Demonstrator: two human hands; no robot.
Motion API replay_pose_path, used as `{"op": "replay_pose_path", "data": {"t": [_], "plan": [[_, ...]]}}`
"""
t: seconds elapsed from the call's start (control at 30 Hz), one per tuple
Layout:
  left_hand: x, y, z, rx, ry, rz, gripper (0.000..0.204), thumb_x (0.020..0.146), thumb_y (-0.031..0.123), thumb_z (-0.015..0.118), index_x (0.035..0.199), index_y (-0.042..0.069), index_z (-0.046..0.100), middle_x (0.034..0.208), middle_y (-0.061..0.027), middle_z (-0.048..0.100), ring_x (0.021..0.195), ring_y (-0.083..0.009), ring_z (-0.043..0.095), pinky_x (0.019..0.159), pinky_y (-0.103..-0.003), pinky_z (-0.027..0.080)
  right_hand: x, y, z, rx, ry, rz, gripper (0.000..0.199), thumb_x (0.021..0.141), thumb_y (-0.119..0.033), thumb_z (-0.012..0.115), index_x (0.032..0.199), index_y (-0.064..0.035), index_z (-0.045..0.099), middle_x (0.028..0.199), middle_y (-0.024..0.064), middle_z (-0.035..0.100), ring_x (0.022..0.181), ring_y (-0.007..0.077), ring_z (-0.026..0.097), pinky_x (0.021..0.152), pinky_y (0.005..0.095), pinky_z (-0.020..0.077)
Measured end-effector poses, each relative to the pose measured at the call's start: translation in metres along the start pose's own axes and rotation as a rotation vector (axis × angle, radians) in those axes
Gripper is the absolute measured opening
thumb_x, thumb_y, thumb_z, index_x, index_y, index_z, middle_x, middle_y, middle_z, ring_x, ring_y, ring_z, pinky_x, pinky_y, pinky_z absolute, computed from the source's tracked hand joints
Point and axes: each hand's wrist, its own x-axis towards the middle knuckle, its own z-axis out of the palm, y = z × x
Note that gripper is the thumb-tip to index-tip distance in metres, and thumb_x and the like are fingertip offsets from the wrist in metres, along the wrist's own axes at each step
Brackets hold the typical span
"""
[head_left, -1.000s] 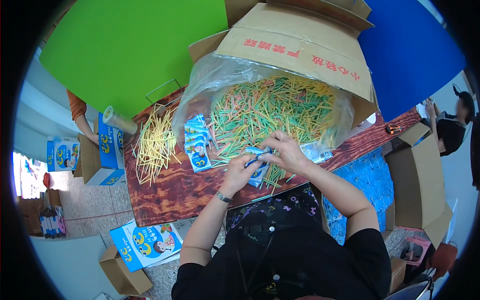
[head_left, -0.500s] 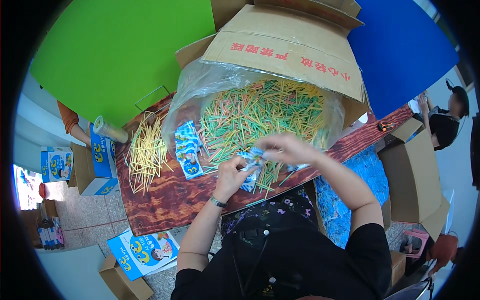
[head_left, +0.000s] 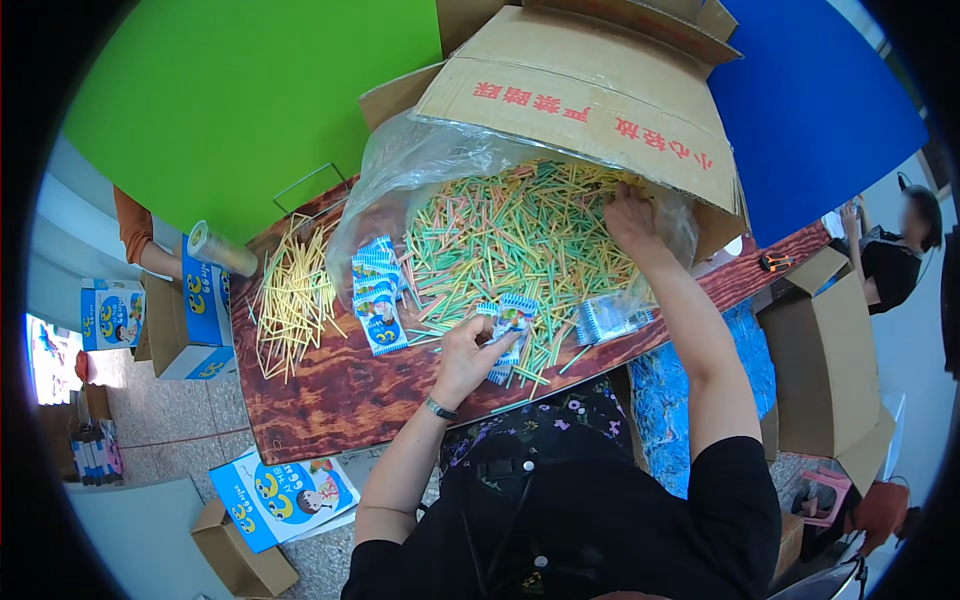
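Wooden table (head_left: 330, 405), open carton (head_left: 590, 95), coloured sticks (head_left: 500, 235) (right hand (head_left: 630, 218) among them)

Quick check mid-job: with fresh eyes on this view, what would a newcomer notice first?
Probably the heap of multicoloured sticks at the mouth of a big cardboard box, with the right hand at its far right part. A bright green panel fills the upper left, a blue panel the upper right. Nearer, the left hand holds a small blue-and-white packet.
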Motion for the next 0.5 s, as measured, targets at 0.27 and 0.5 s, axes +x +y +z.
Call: {"op": "replay_pose_path", "data": {"t": [0.27, 0.5], "plan": [[-0.001, 0.006, 0.0, -0.001, 0.019, 0.014, 0.033, 0.079, 0.019, 0.079, 0.07, 0.003, 0.053, 0.06, 0.0018, 0.05, 0.057, -0.0062, 0.042, 0.05, -0.025, 0.036, -0.009, -0.004, -0.012, 0.341, 0.148, 0.117, 0.027, 0.09, -0.017, 0.048, 0.105, 0.0029, 0.06, 0.12, 0.0171, 0.048, 0.123, 0.0322, 0.041, 0.103, 0.0441, 0.0385], [0.002, 0.015, -0.006, -0.041, 0.019, -0.019, 0.029, 0.081, 0.023, 0.076, 0.075, 0.001, 0.058, 0.061, -0.0057, 0.054, 0.055, -0.0145, 0.05, 0.052, -0.03, 0.042, -0.021, -0.005, -0.053, 0.05, 0.128, -0.302, 0.028, 0.091, -0.016, 0.052, 0.115, -0.0029, 0.052, 0.107, 0.0159, 0.058, 0.105, 0.0318, 0.056, 0.09, 0.0437, 0.047]]}}
